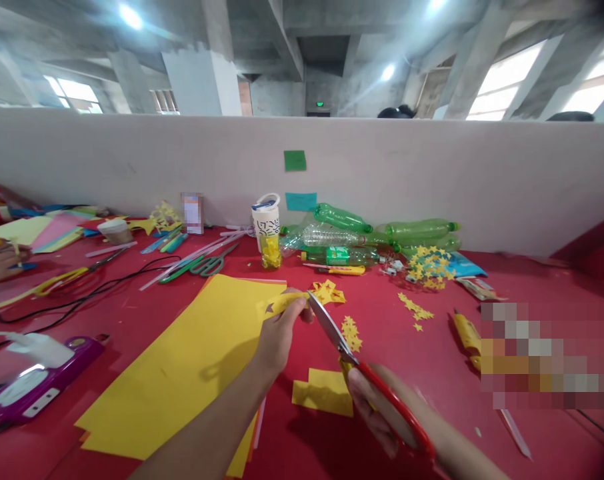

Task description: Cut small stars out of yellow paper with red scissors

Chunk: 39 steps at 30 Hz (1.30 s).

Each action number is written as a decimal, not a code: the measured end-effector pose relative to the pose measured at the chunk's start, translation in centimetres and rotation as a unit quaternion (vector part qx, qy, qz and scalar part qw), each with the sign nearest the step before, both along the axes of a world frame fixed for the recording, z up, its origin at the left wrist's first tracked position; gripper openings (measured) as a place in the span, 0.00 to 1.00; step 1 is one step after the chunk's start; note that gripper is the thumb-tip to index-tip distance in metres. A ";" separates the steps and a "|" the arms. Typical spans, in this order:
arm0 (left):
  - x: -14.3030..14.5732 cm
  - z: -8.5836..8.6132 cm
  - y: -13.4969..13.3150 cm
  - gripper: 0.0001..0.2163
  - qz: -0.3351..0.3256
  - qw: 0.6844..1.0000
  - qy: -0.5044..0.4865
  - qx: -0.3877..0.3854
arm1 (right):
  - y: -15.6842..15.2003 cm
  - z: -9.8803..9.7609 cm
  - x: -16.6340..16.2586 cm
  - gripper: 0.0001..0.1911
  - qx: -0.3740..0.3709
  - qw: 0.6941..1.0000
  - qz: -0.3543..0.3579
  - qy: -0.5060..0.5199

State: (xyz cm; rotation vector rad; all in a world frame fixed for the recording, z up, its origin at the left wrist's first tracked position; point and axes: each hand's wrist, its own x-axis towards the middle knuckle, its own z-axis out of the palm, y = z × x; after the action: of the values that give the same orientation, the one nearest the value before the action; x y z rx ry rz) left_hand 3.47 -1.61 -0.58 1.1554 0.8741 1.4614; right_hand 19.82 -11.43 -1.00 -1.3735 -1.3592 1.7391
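My left hand (pixel 281 333) pinches a narrow strip of yellow paper (pixel 277 307) that has a star-shaped hole in it. In my right hand (pixel 372 407) is a pair of scissors (pixel 339 340) with red and yellow handles, its blade tips at the strip's right end. Under my left arm lies a stack of large yellow sheets (pixel 182 360). Smaller yellow paper pieces (pixel 327 392) rest on the red table between my arms. Cut yellow paper stars (pixel 351 333) lie in a small heap behind the scissors, and yellow scraps (pixel 329 291) lie just beyond my left hand.
Several green plastic bottles (pixel 342 219) lie along the partition beside a white cup (pixel 266 227). More stars (pixel 429 267) are piled at right, near a yellow glue gun (pixel 467 333). Grey scissors (pixel 212 261), black cables and a purple power strip (pixel 47 380) occupy the left. Another person's hand (pixel 2 260) shows far left.
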 end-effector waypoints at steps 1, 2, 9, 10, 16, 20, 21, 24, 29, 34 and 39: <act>0.0 0.0 0.0 0.09 -0.001 1.000 0.000 -0.003 | 0.0 -0.2 0.1 0.27 0.000 1.000 -0.002 0.004; -0.1 0.1 0.0 0.09 -0.003 1.000 0.000 -0.006 | 0.1 -0.5 0.1 0.27 -0.002 1.000 0.001 0.010; -0.7 -0.1 0.4 0.11 -0.064 0.997 -0.006 -0.038 | 0.2 -1.0 0.4 0.26 0.022 1.000 -0.007 0.020; -0.7 -0.2 0.4 0.11 -0.073 0.997 -0.008 -0.037 | 0.2 -0.9 0.4 0.26 0.021 1.000 -0.006 0.020; -1.0 0.0 0.6 0.12 -0.094 0.995 -0.006 -0.016 | 0.3 0.6 0.1 0.25 0.024 1.000 -0.008 0.002; -1.0 -0.1 0.8 0.10 -0.094 0.995 -0.022 -0.010 | 0.4 1.2 0.0 0.28 0.023 0.999 -0.015 -0.041; -1.1 -0.2 0.8 0.09 -0.090 0.995 -0.028 -0.014 | 0.4 1.1 0.1 0.28 0.024 0.999 -0.015 -0.046; -1.1 -0.4 1.0 0.07 -0.077 0.996 -0.040 -0.017 | 0.4 0.8 0.2 0.27 0.023 0.999 -0.016 -0.043; -1.2 -0.2 1.1 0.06 -0.065 0.997 -0.033 0.007 | 0.5 0.0 0.5 0.25 0.019 0.999 -0.003 -0.031; -1.5 0.0 1.4 0.08 -0.058 0.998 -0.002 0.012 | 0.5 -0.4 0.6 0.26 0.025 0.999 -0.005 -0.043; -1.8 0.0 1.8 0.08 -0.081 0.997 0.006 -0.004 | 0.3 0.1 0.6 0.24 0.028 0.998 0.004 -0.050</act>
State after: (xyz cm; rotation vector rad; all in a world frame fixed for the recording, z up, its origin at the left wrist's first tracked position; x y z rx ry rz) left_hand 1.67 0.22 -0.56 1.2016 0.7753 1.3193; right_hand 20.42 -11.17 -0.85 -1.4431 -1.4571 1.6448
